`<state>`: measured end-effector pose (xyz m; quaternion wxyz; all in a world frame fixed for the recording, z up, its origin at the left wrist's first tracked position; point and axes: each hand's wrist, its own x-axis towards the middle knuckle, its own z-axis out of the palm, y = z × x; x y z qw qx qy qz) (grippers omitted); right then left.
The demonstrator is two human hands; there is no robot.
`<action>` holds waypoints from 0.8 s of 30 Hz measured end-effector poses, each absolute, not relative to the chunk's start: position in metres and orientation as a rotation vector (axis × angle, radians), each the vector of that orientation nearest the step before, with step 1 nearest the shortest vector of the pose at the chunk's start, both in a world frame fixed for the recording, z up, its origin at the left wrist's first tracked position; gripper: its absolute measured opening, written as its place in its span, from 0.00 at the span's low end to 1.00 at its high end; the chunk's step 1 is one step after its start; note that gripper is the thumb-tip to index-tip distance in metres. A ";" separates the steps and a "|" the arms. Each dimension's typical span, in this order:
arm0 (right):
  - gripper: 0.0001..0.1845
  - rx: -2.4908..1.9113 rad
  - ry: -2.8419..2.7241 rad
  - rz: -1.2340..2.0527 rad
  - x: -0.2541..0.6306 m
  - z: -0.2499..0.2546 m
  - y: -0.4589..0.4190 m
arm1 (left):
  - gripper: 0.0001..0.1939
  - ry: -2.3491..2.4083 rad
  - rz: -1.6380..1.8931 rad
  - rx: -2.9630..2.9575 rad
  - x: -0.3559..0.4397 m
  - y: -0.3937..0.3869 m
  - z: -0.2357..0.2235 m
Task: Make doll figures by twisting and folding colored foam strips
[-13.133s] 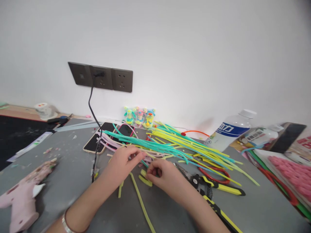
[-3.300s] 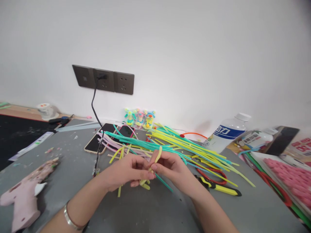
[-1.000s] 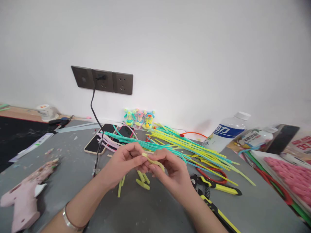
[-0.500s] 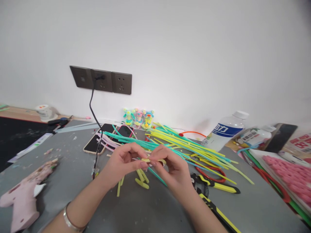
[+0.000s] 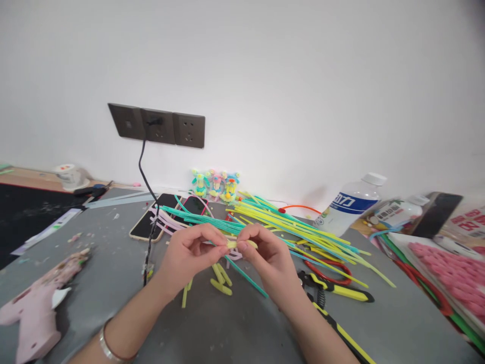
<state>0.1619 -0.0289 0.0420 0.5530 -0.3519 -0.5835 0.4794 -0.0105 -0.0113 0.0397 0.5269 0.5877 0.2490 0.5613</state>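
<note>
Pale yellow stem (image 5: 231, 244): partly covered by fingers of left hand (image 5: 191, 253) and right hand (image 5: 268, 257). Pliers (image 5: 341, 289): nose hidden behind right hand, lower handle cut by bottom edge. Black mat (image 5: 28, 217): cut by left edge. Three figurines (image 5: 215, 185): features too small to tell.

Glue gun (image 5: 40, 308) left, short strips (image 5: 221, 288) central, pliers (image 5: 346, 291) right (figurines (image 5: 216, 185) behind)

Soft light brightens the wall (image 5: 265, 76) beyond my fingers (image 5: 214, 256); a faint shadow falls beside the bottle (image 5: 351, 203); my view's edges stretch.
</note>
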 end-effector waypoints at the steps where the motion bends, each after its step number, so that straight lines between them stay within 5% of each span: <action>1: 0.08 -0.829 -1.344 1.167 0.162 0.041 -0.028 | 0.06 0.603 1.359 1.428 -0.010 -0.011 0.039; 24: 0.05 -0.808 -1.191 1.201 0.161 0.037 -0.024 | 0.03 0.879 1.220 1.181 -0.009 -0.011 0.040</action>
